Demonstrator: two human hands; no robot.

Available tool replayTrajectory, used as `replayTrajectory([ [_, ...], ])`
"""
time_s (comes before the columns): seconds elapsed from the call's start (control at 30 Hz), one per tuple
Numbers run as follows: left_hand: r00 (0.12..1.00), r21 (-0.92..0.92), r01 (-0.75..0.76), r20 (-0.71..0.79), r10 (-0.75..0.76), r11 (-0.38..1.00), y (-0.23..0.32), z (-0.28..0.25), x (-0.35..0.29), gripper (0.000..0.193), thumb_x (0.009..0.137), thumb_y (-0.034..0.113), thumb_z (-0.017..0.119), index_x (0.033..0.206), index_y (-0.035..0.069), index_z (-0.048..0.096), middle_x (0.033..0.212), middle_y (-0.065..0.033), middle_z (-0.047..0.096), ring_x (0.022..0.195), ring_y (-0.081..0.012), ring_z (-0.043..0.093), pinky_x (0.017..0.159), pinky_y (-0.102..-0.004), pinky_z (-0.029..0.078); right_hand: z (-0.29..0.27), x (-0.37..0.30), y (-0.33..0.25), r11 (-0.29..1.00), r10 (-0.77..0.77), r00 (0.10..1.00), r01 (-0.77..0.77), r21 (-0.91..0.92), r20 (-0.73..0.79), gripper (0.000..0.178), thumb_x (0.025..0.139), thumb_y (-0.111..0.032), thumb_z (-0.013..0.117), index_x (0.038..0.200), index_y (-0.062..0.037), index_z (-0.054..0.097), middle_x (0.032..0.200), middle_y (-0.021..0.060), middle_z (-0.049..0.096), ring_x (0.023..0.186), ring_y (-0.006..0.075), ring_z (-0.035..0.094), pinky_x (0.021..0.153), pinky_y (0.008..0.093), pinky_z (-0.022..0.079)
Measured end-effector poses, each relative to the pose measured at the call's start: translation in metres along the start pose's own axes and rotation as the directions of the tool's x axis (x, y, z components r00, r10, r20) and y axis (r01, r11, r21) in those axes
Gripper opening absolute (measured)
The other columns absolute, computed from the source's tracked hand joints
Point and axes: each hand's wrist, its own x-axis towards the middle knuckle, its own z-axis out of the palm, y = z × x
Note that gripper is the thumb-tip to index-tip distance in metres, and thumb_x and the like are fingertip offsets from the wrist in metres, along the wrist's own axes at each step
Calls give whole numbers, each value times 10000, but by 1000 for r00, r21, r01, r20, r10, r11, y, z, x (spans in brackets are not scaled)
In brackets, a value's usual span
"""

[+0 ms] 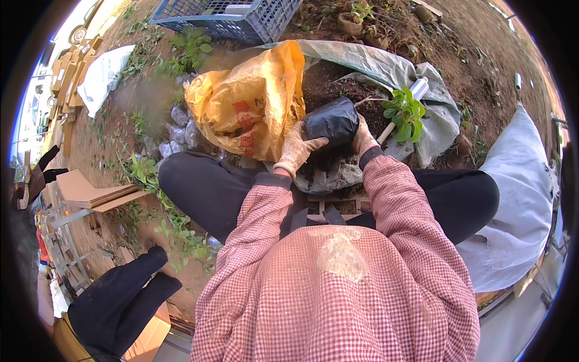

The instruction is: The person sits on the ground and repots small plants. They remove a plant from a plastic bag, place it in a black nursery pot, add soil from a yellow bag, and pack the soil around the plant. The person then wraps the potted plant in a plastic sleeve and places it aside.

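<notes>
Between my two gloved hands lies a black plastic grow bag (332,122), tilted on its side above the soil. The fingers and thumb of my left hand (299,148) wrap its near left end. At the bag's right end, my right hand (363,137) grips it, with some fingers hidden behind it. Dark soil (329,81) lies beyond on a grey plastic sheet (386,60). A crumpled yellow sack (247,99) stands right beside my left hand. To the right of my right hand is a leafy green seedling (404,114), with a pale stick (386,133) near it.
A blue plastic crate (226,25) sits at the far side. Clear wrapped bundles (178,133) lie left of the yellow sack. A large white sack (518,193) is at my right. Flat cardboard (93,190) and a person's dark-clothed legs (123,304) are on the left.
</notes>
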Motion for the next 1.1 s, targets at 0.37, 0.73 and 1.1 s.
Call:
replayTrajectory([
  [0.37,997,-280,68,54,-55,958,-1,-9,-11,306,845,209,804,1054,26,677,894,15,663,759,-64,549,693,-214,441,18,-19,-37,942,-176,984,169,-290,1,237,978,-227,616,1061,-12,673,927,78,720,758,212,691,712,347,577],
  [0.73,923,383,287,-356,-147,878,7,-59,-15,367,821,257,765,1047,-14,665,869,-120,706,751,-225,666,700,-353,515,35,-11,-102,381,-556,824,368,-848,107,362,977,-322,618,1183,-30,674,1029,63,710,953,162,612,895,304,463],
  [1.1,870,808,-233,-75,487,540,79,-17,-9,614,776,267,800,1315,115,550,1214,-178,540,1142,-343,561,963,-445,478,82,-31,-99,223,-530,757,559,-798,382,415,948,-357,669,1188,-19,652,1023,17,668,971,127,565,909,276,440],
])
